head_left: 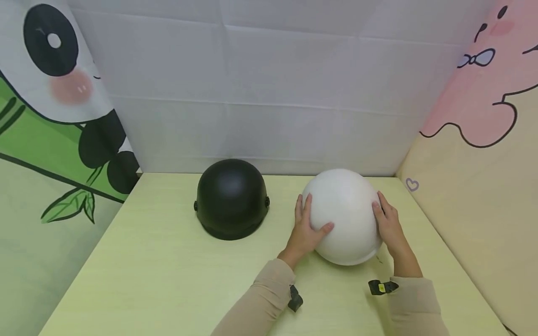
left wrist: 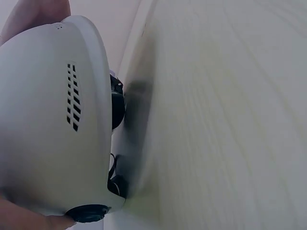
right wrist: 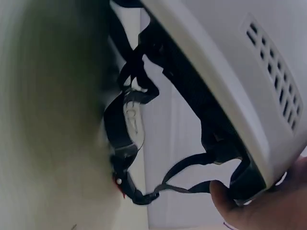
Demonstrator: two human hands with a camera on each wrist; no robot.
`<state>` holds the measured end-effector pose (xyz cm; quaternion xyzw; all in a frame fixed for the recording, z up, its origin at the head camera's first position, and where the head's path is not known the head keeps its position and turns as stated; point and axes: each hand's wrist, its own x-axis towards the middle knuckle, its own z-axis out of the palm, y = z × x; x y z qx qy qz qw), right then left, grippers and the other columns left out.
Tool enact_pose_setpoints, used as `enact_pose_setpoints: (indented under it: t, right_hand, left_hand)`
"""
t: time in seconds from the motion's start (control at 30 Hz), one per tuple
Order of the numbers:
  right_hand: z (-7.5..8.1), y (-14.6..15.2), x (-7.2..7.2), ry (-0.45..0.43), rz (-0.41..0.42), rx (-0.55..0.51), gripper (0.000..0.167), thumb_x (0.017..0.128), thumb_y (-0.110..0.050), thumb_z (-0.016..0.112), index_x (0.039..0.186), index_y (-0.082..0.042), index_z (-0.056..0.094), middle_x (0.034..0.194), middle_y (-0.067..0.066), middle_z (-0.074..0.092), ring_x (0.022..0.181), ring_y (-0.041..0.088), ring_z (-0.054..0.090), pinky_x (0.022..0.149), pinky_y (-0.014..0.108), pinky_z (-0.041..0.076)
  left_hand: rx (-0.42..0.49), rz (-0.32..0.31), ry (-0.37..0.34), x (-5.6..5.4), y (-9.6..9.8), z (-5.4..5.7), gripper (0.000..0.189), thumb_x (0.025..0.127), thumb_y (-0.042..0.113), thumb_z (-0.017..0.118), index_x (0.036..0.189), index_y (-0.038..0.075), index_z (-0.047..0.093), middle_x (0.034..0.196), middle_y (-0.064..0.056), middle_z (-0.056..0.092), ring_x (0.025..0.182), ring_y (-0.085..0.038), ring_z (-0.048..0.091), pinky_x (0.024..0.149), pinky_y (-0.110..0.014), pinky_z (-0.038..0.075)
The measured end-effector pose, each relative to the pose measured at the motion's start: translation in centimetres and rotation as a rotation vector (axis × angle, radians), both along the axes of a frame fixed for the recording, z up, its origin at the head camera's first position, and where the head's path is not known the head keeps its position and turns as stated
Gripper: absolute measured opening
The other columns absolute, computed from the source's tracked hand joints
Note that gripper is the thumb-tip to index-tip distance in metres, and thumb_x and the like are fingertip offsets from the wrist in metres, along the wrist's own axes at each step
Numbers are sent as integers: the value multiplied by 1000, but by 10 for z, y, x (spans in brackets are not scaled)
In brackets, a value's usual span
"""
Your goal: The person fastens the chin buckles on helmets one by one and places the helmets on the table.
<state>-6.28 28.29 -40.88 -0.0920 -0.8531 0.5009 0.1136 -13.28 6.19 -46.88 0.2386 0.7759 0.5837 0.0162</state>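
Both hands hold a white helmet (head_left: 344,214) at the right of the table, one on each side of its shell. My left hand (head_left: 305,233) grips the left side, thumb spread across the near face. Against the opposite side lies my right hand (head_left: 391,228), its fingers pointing away. In the left wrist view, the helmet's rim stands a little off the tabletop, and dark slotted vents mark the shell. Black chin straps (right wrist: 120,127) dangle below the rim in the right wrist view, with the right thumb (right wrist: 223,199) beside the strap end.
A black helmet (head_left: 231,200) with side knobs sits dome up on the pale yellow table (head_left: 168,280), left of the white one. A white sheet (head_left: 252,84) backs the table. Cartoon-printed panels flank it left and right.
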Motion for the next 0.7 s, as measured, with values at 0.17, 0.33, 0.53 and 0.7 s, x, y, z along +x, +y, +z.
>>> enact_pose_setpoints:
  t: [0.17,0.33,0.53,0.7]
  right_hand:
    - [-11,12,-3,-1,72,-29,64,107,-38,21,155,-1,-1,158,27,-2,142,46,-2,107,66,4]
    - [-19,17,-6,-35,65,-58,65,106,-41,17,155,-7,-7,157,28,-10,141,48,-9,103,72,2]
    - [-26,18,-5,37,56,-34,64,107,-35,25,156,-6,-5,155,31,-5,140,51,-3,102,73,7]
    - [-31,23,-7,84,86,-1,63,107,-30,27,155,-2,-3,154,34,-1,139,54,1,101,74,9]
  left_hand:
    - [-113,8,61,8,10,-5,96,88,55,65,158,33,3,162,0,-10,139,-45,22,94,-65,38]
    - [-219,20,142,12,16,-8,98,86,59,64,158,29,4,162,-2,-10,143,-42,12,98,-65,33]
    - [-236,20,135,11,19,-5,97,87,59,63,158,29,5,162,1,-11,144,-41,7,98,-67,32]
    - [-255,17,122,10,21,-4,97,86,61,63,158,30,4,161,3,-13,145,-39,5,98,-67,31]
